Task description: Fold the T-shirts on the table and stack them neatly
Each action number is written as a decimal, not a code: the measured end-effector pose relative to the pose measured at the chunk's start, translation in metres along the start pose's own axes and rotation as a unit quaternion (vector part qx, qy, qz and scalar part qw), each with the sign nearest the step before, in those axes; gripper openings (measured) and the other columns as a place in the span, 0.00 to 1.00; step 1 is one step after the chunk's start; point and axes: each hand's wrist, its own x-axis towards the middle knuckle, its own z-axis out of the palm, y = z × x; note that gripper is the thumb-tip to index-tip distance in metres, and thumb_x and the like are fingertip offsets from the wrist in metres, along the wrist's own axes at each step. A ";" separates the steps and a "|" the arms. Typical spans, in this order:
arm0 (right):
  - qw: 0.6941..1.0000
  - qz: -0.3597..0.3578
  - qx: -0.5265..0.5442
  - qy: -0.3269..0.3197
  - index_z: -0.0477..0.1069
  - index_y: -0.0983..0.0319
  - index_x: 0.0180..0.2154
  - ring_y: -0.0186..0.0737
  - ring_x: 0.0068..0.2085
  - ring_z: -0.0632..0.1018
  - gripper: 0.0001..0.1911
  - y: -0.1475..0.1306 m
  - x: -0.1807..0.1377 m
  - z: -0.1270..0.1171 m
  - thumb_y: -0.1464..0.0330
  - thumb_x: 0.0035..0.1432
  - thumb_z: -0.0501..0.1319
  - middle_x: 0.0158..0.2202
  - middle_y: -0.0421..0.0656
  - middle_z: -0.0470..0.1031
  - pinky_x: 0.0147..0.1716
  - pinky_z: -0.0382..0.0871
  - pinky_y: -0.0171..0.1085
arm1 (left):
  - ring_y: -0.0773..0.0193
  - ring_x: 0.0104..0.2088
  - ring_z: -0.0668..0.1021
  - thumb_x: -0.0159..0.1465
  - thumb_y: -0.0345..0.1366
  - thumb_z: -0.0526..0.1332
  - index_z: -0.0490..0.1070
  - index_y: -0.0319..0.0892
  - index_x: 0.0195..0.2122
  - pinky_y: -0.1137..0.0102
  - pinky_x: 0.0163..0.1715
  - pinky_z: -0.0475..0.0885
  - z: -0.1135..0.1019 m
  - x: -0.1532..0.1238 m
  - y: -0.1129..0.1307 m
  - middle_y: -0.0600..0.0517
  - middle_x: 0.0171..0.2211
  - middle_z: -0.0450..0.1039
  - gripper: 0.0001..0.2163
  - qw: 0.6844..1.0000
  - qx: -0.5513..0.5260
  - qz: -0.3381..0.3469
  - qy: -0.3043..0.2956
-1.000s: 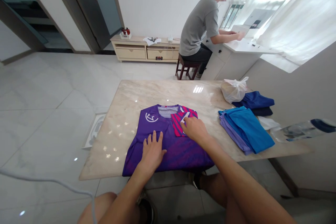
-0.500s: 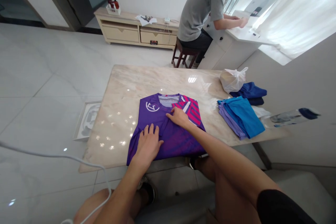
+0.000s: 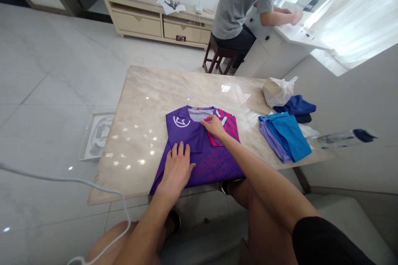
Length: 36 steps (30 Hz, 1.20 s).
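A purple jersey (image 3: 199, 169) lies partly folded on the marble-patterned table, its collar facing away from me. It has a white round logo at upper left and pink stripes at upper right. My left hand (image 3: 177, 167) rests on the lower left of the jersey, palm down with fingers spread. My right hand (image 3: 215, 127) reaches across to just below the collar, thumb and forefinger closed on the cloth there. Two short folded flaps, one purple and one pink-striped, lie over the body of the jersey.
Folded blue and lilac clothes (image 3: 284, 136), a white plastic bag (image 3: 280, 91) and a clear bottle (image 3: 338, 138) are on the right of the table (image 3: 149, 87). A white cable (image 3: 93, 184) hangs at left. Beyond, a person in grey (image 3: 242, 4) sits on a stool.
My right hand has moved slightly up toward the collar. The purple and pink-striped flaps now lie flatter, with their lower edges showing. My left hand stays in about the same place.
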 end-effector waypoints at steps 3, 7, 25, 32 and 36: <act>0.999 0.010 0.004 -0.030 0.74 0.64 0.57 0.45 0.42 0.84 0.27 0.004 0.000 0.000 0.65 0.57 0.75 0.40 0.44 0.84 0.49 0.77 0.41 | 0.35 0.78 0.64 0.74 0.41 0.67 0.63 0.35 0.78 0.47 0.74 0.67 0.004 0.001 -0.003 0.32 0.79 0.60 0.34 1.000 0.006 0.001 0.001; 0.998 -0.015 0.049 -0.022 0.72 0.62 0.58 0.44 0.43 0.84 0.25 -0.001 -0.004 0.002 0.72 0.59 0.69 0.40 0.41 0.84 0.50 0.79 0.42 | 0.34 0.79 0.62 0.74 0.42 0.66 0.60 0.35 0.79 0.45 0.75 0.65 0.012 0.002 -0.008 0.32 0.80 0.57 0.36 1.000 0.016 0.009 -0.018; 0.934 -0.249 -0.246 -0.076 0.68 0.69 0.73 0.56 0.75 0.71 0.29 0.064 -0.049 -0.076 0.68 0.76 0.54 0.76 0.60 0.67 0.74 0.64 0.53 | 0.40 0.82 0.56 0.80 0.49 0.53 0.53 0.42 0.83 0.37 0.79 0.54 0.041 0.033 -0.007 0.43 0.82 0.52 0.34 0.995 0.051 0.069 0.041; 0.878 -0.361 -0.296 -0.109 0.55 0.63 0.81 0.58 0.83 0.52 0.35 0.104 -0.085 -0.055 0.60 0.80 0.53 0.83 0.52 0.49 0.79 0.54 0.58 | 0.42 0.82 0.54 0.80 0.50 0.52 0.55 0.47 0.82 0.38 0.79 0.52 0.060 0.059 0.001 0.45 0.83 0.51 0.32 0.993 0.035 0.078 0.085; 0.871 -0.367 -0.297 -0.137 0.53 0.64 0.82 0.59 0.83 0.50 0.36 0.113 -0.094 -0.050 0.59 0.81 0.53 0.84 0.50 0.47 0.80 0.53 0.57 | 0.42 0.83 0.51 0.81 0.51 0.49 0.53 0.48 0.83 0.35 0.79 0.50 0.063 0.069 0.001 0.46 0.83 0.49 0.32 0.993 0.041 0.075 0.081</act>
